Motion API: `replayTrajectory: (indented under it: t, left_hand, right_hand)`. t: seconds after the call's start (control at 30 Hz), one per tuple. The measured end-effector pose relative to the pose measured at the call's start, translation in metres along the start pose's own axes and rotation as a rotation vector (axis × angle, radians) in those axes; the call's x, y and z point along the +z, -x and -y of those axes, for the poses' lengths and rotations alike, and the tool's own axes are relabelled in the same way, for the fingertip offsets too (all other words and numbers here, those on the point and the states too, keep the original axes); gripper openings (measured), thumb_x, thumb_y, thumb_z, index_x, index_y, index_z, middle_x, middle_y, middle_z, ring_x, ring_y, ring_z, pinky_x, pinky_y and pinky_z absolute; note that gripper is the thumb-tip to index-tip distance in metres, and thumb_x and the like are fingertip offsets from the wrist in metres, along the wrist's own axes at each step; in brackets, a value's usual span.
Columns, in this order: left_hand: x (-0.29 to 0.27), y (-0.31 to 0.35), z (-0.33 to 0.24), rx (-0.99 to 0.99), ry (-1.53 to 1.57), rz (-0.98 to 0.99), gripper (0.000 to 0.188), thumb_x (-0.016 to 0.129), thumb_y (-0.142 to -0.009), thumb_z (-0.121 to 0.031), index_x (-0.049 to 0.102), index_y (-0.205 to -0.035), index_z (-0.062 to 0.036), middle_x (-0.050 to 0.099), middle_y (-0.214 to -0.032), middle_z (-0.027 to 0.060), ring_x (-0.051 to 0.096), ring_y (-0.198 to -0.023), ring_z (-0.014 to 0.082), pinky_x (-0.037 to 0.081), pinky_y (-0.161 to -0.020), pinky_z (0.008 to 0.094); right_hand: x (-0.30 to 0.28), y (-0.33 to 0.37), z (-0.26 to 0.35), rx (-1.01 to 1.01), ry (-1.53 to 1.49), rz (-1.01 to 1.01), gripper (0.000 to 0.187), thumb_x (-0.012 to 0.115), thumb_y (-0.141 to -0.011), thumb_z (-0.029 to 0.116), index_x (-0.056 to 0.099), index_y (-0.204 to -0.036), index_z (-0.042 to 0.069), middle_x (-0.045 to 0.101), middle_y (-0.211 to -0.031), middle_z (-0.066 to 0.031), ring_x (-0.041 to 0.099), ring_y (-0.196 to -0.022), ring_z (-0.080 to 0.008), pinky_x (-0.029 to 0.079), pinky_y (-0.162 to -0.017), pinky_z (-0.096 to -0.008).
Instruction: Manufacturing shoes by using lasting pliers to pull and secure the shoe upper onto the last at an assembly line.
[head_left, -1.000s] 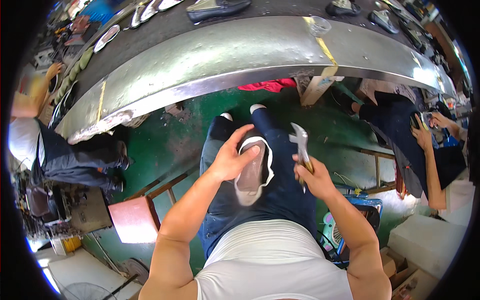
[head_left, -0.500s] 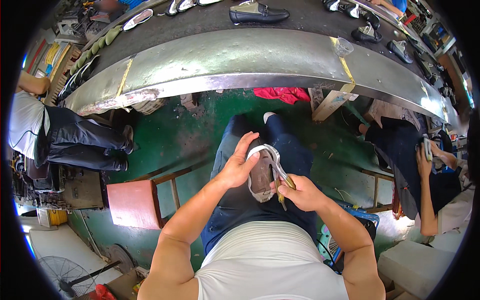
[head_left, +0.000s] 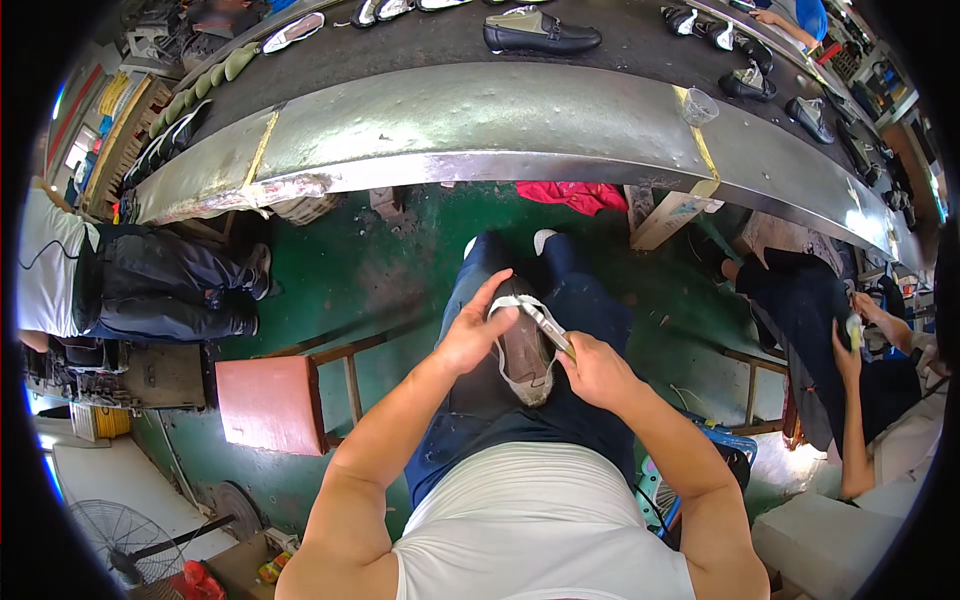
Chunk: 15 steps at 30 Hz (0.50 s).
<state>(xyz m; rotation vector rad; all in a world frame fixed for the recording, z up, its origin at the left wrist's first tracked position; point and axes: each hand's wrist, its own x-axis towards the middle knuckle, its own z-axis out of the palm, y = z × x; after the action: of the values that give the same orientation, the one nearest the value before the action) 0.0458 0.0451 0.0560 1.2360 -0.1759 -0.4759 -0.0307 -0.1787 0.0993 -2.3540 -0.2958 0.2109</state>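
Note:
A dark shoe upper with a pale lining edge and a brown insole (head_left: 522,362) lies sole side up on my lap, its toe end pointing away from me. My left hand (head_left: 470,336) grips its far left side, with the thumb over the pale rim and the fingers along the outer wall. In my right hand (head_left: 597,372) is a pair of metal pliers (head_left: 545,322), the handles mostly hidden by the closed fingers. The jaws reach the pale rim near the toe, close to my left thumb. Whether they pinch the lining cannot be made out.
Ahead runs a metal-edged bench (head_left: 400,115) carrying several shoes, among them a black loafer (head_left: 540,32), and a clear plastic cup (head_left: 699,106). A pink-topped stool (head_left: 267,404) stands at left. One person stands at far left; another sits at right, hands busy. A fan (head_left: 125,545) is lower left.
The pliers have swung from lying along the shoe's right side to across its far rim. My right hand has turned and closed over the handles. My left hand keeps its hold.

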Motion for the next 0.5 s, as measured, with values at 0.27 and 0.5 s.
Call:
replayTrajectory:
  t: [0.27, 0.5]
  left_hand:
    - [0.012, 0.004, -0.023, -0.078, 0.173, -0.146, 0.055, 0.067, -0.096, -0.013, 0.045, -0.146, -0.0069, 0.059, -0.126, 0.0072, 0.058, -0.111, 0.0141, 0.046, -0.099, 0.0305]
    - [0.044, 0.067, -0.035, 0.592, -0.706, 0.316, 0.094, 0.08, -0.081, -0.016, 0.023, -0.153, 0.0032, 0.032, -0.154, 0.0296, 0.036, -0.142, 0.0447, 0.029, -0.117, 0.0457]
  right_hand:
    - [-0.049, 0.035, 0.022, -0.083, -0.002, 0.212, 0.026, 0.062, -0.092, 0.012, 0.056, -0.115, 0.001, 0.065, -0.102, -0.0214, 0.065, -0.09, -0.0404, 0.052, -0.075, -0.0475]
    - [-0.02, 0.053, 0.017, -0.077, -0.447, -0.269, 0.036, 0.065, -0.094, 0.021, 0.056, -0.123, 0.001, 0.066, -0.104, -0.0159, 0.067, -0.097, -0.0275, 0.051, -0.085, -0.0359]
